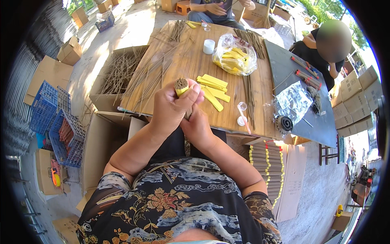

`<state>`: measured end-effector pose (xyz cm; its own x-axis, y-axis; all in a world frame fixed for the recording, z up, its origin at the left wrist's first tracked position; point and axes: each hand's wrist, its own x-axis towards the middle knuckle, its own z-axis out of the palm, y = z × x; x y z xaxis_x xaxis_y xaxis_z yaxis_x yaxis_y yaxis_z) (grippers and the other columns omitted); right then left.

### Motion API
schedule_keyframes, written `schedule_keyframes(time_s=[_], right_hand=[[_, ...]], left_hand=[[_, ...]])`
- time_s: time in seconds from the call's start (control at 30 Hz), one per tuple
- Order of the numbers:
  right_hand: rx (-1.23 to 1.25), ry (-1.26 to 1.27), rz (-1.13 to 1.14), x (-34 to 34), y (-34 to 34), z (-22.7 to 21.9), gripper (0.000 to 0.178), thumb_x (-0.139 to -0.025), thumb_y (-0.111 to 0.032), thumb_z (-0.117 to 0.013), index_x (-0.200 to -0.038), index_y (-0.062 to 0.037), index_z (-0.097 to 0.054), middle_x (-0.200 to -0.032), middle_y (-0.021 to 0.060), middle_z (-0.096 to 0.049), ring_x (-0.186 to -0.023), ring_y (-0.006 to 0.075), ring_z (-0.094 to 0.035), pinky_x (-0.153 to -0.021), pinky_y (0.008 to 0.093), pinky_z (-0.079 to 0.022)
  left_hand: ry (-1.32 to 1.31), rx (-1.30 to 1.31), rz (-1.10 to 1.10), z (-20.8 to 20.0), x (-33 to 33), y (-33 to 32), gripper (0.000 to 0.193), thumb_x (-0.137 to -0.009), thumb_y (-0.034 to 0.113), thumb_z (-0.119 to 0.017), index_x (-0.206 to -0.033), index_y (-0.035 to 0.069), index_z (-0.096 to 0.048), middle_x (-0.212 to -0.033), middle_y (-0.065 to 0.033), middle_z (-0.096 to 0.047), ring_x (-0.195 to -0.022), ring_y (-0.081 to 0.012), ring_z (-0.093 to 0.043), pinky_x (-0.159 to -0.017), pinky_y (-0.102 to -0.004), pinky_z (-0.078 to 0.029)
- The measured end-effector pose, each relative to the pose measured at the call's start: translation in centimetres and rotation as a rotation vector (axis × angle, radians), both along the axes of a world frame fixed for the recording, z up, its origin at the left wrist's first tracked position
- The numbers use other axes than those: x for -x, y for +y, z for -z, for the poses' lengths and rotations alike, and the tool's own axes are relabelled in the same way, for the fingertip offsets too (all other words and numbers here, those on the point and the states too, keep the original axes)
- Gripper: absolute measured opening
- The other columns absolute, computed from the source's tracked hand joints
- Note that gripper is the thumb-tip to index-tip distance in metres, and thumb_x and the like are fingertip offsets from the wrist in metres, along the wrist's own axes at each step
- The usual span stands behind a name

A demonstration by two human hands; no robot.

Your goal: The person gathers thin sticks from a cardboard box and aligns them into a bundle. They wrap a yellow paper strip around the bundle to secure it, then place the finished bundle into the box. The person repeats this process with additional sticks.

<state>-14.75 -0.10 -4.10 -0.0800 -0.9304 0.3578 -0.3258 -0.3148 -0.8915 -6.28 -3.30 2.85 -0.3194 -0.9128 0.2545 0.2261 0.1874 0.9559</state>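
Observation:
A bundle of thin brown incense sticks (181, 83) stands nearly upright between my hands, a yellow paper band round its top end. My left hand (168, 106) is closed around the banded end, its thumb pressed against the yellow paper. Lower down, my right hand (197, 125) grips the sticks from the right side; part of its fingers is hidden behind the left hand. Just beyond my hands, several yellow paper strips (214, 89) lie loosely piled on the wooden table (183, 49). More yellow strips fill a clear plastic bag (235, 55) farther back.
Loose sticks (140, 87) lie along the table's left side, and a cardboard box of sticks (122, 69) stands beside it. A white jar (209, 46), foil (291, 101) and wrapped bundles (266, 166) are around. Two people sit across the tables. Blue crates (67, 138) stand left.

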Motion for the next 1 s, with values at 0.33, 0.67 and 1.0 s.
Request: schedule_keyframes(time_s=[0.33, 0.67, 1.0], right_hand=[[-0.004, 0.15, 0.149, 0.2, -0.5, -0.7, 0.029, -0.076, -0.011, -0.059, -0.103, -0.0056, -0.049, -0.083, 0.0242, -0.058, -0.081, 0.0415, -0.056, -0.066, 0.0438, -0.046], [-0.475, -0.257, -0.568, 2.4, -0.2, -4.2, 0.03, -0.08, -0.005, -0.059, -0.108, -0.0001, -0.048, -0.09, 0.0071, -0.059, -0.083, 0.0138, -0.057, -0.073, 0.0282, -0.046], [-0.096, 0.061, -0.171, 0.3, -1.0, -2.4, 0.009, -0.082, -0.007, -0.057, -0.088, -0.0002, -0.055, -0.065, 0.0024, -0.058, -0.059, 0.0181, -0.057, -0.058, 0.0302, -0.047]], left_hand=[[0.166, 0.068, 0.078, -0.6, -0.3, -0.8, 0.064, -0.077, 0.018, -0.068, -0.126, -0.006, -0.034, -0.091, -0.0084, -0.054, -0.083, -0.0128, -0.053, -0.075, -0.0256, -0.044], [0.401, -0.185, 0.41, -2.4, -1.2, -0.8, 0.039, -0.082, 0.003, -0.059, -0.116, -0.005, -0.043, -0.062, 0.0007, -0.044, -0.049, -0.0065, -0.044, -0.049, -0.0215, -0.039], [0.141, 0.004, 0.085, -0.8, -1.1, -2.1, 0.05, -0.082, 0.01, -0.062, -0.125, -0.003, -0.04, -0.072, -0.0015, -0.048, -0.055, -0.0058, -0.05, -0.05, -0.0191, -0.043]])
